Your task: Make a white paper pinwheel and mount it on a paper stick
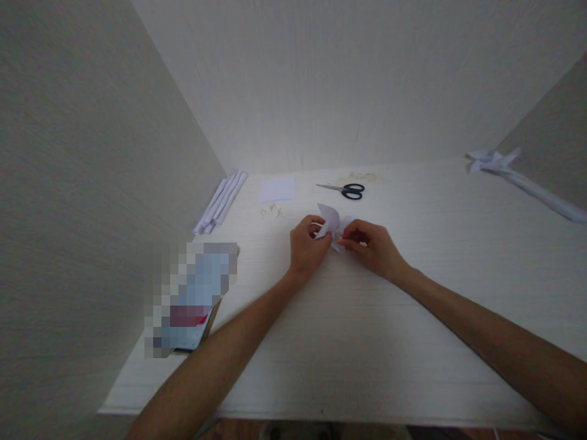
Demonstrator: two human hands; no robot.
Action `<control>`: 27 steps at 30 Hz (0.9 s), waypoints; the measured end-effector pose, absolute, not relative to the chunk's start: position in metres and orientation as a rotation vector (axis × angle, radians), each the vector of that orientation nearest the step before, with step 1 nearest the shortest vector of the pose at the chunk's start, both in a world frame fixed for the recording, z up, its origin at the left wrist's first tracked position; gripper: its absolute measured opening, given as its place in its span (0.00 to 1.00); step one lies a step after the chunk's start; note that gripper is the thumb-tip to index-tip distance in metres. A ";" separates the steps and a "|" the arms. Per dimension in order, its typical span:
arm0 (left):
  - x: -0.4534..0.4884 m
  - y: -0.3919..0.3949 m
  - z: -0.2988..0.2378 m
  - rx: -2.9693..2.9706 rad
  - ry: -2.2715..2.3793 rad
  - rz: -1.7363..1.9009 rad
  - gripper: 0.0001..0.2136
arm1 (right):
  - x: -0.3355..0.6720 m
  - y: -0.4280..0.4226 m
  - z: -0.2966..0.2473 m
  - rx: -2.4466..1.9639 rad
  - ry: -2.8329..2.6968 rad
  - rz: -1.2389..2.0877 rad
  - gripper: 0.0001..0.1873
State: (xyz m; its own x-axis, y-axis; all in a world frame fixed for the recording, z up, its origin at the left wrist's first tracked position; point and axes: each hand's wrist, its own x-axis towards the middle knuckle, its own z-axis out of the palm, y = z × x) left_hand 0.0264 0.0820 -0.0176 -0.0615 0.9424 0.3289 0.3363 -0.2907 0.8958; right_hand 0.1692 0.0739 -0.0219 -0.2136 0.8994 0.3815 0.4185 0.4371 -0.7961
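Note:
A white paper pinwheel [329,218] with curled blades is held above the table by my left hand [308,245], its fingers closed on the paper from the left. My right hand [370,243] comes in from the other side, thumb and forefinger pinched together close to the pinwheel's middle. Whatever sits between those right fingertips is too small to make out. Part of the pinwheel is hidden behind the right fingers. Beyond the hands lie black-handled scissors [352,191], blades pointing left.
Rolled white paper sticks [221,201] lie by the left wall, near a flat paper square [277,189]. Small pale sticks [272,211] and a similar pile [362,177] are scattered at the back. A phone [197,299] rests at left, a pinwheel on a stick [532,183] at right.

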 end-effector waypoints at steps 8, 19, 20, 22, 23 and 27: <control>0.026 0.082 -0.016 1.637 1.394 1.362 0.08 | 0.170 0.073 -0.021 -1.078 -1.853 0.688 0.06; 0.025 0.081 -0.015 1.645 1.410 1.348 0.08 | 0.173 0.079 -0.027 -1.066 -1.780 0.811 0.06; 0.025 0.081 -0.015 1.640 1.405 1.348 0.08 | 0.172 0.078 -0.027 -1.070 -1.762 0.819 0.06; 0.025 0.081 -0.015 1.633 1.393 1.345 0.08 | 0.172 0.077 -0.025 -1.087 -1.717 0.827 0.05; 0.026 0.081 -0.016 1.633 1.389 1.344 0.08 | 0.172 0.077 -0.025 -1.100 -1.692 0.830 0.05; 0.026 0.081 -0.017 1.643 1.389 1.338 0.08 | 0.170 0.076 -0.024 -1.123 -1.616 0.866 0.05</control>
